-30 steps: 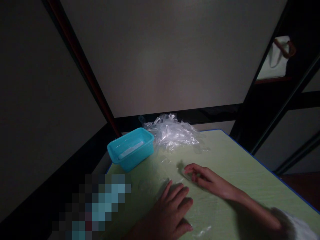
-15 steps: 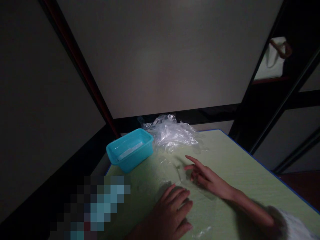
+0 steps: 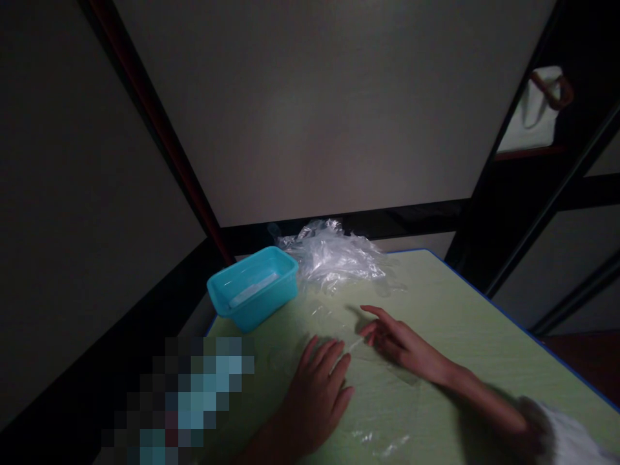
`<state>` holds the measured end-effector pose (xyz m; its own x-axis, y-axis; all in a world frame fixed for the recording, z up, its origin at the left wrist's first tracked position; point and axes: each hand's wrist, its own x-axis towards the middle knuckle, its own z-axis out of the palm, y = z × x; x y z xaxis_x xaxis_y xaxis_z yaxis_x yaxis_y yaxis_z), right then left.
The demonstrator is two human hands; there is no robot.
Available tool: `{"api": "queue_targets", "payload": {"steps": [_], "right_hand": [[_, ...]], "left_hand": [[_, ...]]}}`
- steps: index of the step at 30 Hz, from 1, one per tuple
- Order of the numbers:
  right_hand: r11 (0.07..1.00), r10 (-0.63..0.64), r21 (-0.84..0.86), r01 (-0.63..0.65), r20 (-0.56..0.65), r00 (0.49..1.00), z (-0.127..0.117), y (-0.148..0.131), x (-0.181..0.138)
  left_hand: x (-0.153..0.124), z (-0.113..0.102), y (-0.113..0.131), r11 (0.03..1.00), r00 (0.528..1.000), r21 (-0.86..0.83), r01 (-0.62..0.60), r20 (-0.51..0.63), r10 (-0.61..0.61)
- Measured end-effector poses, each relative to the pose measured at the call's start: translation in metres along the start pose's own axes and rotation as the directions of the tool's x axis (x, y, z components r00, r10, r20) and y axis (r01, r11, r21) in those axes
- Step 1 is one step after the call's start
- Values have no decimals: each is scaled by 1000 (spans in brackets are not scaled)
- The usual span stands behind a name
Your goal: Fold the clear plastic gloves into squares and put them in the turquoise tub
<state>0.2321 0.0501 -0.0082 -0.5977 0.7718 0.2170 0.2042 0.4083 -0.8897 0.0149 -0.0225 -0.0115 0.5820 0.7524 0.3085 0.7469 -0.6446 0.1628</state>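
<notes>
A clear plastic bag lies flat on the pale green table, its outline faint. My left hand rests palm down on the bag's left part, fingers stretched out and slightly apart. To its right, my right hand has the thumb and curled fingers together at the bag's edge, with the index finger pointing out to the left. A thin bright fold of the film runs from those fingertips toward my left hand. The exact grip under the fingers is partly hidden.
A turquoise plastic basket stands at the table's back left. Beside it sits a heap of crumpled clear plastic bags. The green table has a blue edge. Cabinet panels rise behind, and a white bag sits on a shelf.
My left hand has shifted left and a little away from me, flattening on the film. The right hand's fingers have drawn together at the bag's edge.
</notes>
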Motion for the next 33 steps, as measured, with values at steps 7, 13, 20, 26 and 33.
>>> {"api": "queue_targets", "payload": {"steps": [7, 13, 20, 26, 33], "right_hand": [[999, 11, 32, -10, -9, 1000, 2, 8, 2], [997, 21, 78, -19, -24, 999, -1, 5, 3], [988, 111, 100, -118, 66, 992, -6, -4, 1], [978, 170, 69, -196, 276, 946, -11, -20, -5], [971, 168, 79, -226, 447, 879, -6, -32, -11]], "left_hand": [[1, 5, -4, 998, 998, 14, 65, -4, -65], [3, 3, -7, 992, 990, 48, 113, -86, -109], [-1, 4, -32, 933, 909, 43, 358, -244, -338], [-3, 6, -38, 940, 924, 12, 340, -190, -332], [3, 8, -37, 956, 956, -97, 277, -71, -284]]}}
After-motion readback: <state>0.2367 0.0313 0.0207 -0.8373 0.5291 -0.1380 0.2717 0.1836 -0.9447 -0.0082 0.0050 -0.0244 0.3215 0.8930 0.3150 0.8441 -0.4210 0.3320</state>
